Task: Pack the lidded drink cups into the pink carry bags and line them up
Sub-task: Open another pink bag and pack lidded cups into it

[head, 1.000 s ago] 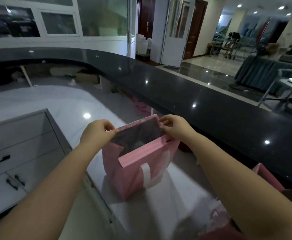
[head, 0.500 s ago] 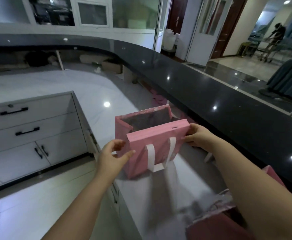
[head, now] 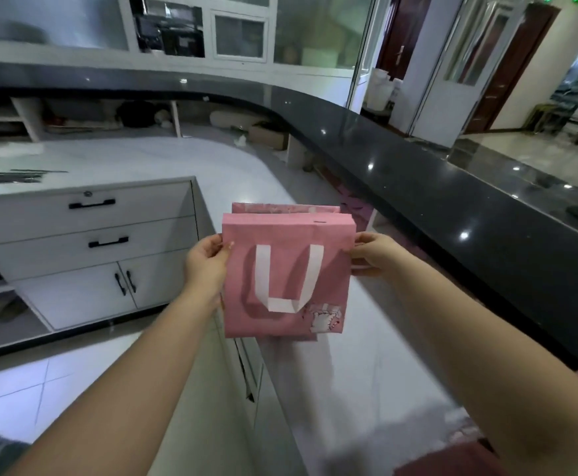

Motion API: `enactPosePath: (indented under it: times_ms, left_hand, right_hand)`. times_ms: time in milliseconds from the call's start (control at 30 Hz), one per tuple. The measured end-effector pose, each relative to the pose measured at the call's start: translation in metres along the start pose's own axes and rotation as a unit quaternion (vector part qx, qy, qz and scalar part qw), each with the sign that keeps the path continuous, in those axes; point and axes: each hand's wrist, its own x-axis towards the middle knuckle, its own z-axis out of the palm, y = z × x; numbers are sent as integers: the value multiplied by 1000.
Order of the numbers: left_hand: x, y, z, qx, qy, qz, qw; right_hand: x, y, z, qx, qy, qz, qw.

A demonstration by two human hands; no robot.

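Head view: left hand (head: 205,266) and right hand (head: 374,256) pinch pink bag (head: 285,273) at white counter (head: 366,359).

A glossy black counter (head: 418,173) curves across the room, catching spots of light. On its near side stands a white cabinet (head: 85,252) with black-handled drawers; beyond it, white-framed windows (head: 239,36) and a dark door (head: 400,32).

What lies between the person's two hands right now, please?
In the head view, the pink carry bag spans the gap, left hand and right hand gripping its sides.

Raised black counter (head: 452,214) right of bag (head: 280,324)
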Motion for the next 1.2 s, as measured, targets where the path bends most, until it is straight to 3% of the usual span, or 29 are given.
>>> enactPosePath:
  times_ms: [233,500,633,800,1033,1200]
  left_hand:
    - [97,53,-116,-103,44,-18,994]
    - [204,119,-214,-116,17,34,993]
    - [242,134,-249,-129,17,24,991]
    - [291,146,-293,-147,43,20,988]
    - [362,165,-340,-97,80,-6,992]
    - [431,170,-351,-46,54,-24,997]
  right_hand:
    - [18,-89,125,16,-113,-64,991]
    - [59,-143,258,-23,-64,-75,995]
    - [88,-166,325,34,8,-102,994]
    - [121,-195,394,120,23,-113,986]
    - [193,-231,472,143,-18,-114,983]
    - [269,-263,501,155,-71,-99,980]
